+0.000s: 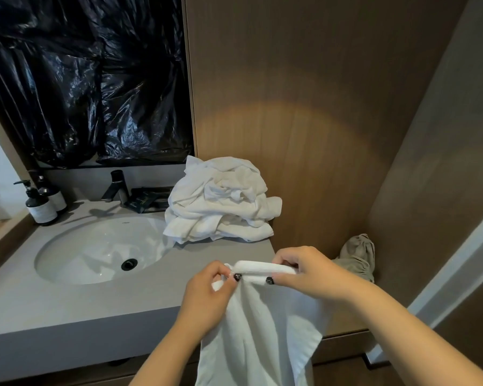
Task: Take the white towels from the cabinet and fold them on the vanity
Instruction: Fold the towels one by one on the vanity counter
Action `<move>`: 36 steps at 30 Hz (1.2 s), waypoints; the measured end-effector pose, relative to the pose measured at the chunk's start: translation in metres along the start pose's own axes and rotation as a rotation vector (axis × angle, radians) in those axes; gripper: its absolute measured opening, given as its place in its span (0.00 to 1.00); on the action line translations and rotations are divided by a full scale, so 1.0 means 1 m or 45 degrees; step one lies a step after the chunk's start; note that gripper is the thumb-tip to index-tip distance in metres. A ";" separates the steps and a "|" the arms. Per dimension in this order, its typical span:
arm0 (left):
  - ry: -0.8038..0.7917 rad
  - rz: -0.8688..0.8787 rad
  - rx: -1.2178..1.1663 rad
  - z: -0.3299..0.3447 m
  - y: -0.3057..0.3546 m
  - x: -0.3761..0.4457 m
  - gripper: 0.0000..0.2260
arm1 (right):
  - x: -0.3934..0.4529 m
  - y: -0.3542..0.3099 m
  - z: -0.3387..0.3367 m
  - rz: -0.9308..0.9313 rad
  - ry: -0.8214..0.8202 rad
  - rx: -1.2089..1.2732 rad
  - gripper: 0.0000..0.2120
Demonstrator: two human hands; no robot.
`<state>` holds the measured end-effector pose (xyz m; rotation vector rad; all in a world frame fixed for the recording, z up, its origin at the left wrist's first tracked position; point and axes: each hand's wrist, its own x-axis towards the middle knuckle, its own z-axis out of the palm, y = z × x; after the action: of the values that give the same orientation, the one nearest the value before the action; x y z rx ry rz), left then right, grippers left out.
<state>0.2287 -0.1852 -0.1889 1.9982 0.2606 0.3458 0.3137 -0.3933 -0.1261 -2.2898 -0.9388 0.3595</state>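
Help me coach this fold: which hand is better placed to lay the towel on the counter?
Probably the left hand: it pinches the towel nearest the bare counter. The right hand grips beyond the counter's end.

both hands (pixel 207 285) (pixel 304 270) pinch a white towel (pixel 260 330).

Plain white cloth towel (pixel 262 330), lower centre. Crumpled white towel heap (pixel 221 201), mid-frame. Matte grey stone vanity top (pixel 67 302); glossy white oval basin (pixel 95 246), black drain. Shiny black plastic sheet (pixel 81 79), upper left. Brown wood-grain panel (pixel 318 107), right.
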 end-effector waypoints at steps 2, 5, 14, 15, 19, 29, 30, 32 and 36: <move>0.069 -0.075 -0.022 -0.003 -0.004 0.002 0.07 | -0.005 0.006 -0.002 0.054 -0.001 0.033 0.06; 0.082 -0.140 -0.040 -0.005 -0.009 0.002 0.06 | -0.009 0.011 -0.003 0.110 -0.017 0.068 0.07; 0.321 -0.475 -0.471 -0.013 -0.010 0.005 0.09 | 0.001 -0.019 0.006 0.199 0.263 0.792 0.14; 0.313 -0.523 -0.531 -0.014 -0.011 0.005 0.12 | 0.002 -0.021 0.007 0.217 0.241 0.841 0.15; 0.264 -0.649 -0.779 -0.018 -0.008 0.004 0.21 | 0.004 -0.029 0.014 0.210 0.039 1.003 0.19; 0.081 -0.517 -1.043 -0.031 -0.004 -0.016 0.19 | 0.005 -0.034 0.043 0.014 -0.048 0.389 0.28; 0.067 -0.499 -1.046 -0.032 -0.004 -0.019 0.20 | 0.005 -0.035 0.047 -0.001 -0.021 0.340 0.26; 0.052 -0.472 -1.033 -0.032 -0.003 -0.022 0.22 | 0.005 -0.036 0.052 -0.020 0.066 0.212 0.16; 0.014 -0.444 -1.030 -0.035 -0.002 -0.027 0.22 | 0.005 -0.036 0.058 -0.055 0.264 0.093 0.05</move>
<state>0.1914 -0.1638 -0.1798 1.1301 0.3946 0.1907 0.2714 -0.3441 -0.1475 -2.1882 -0.8539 0.1320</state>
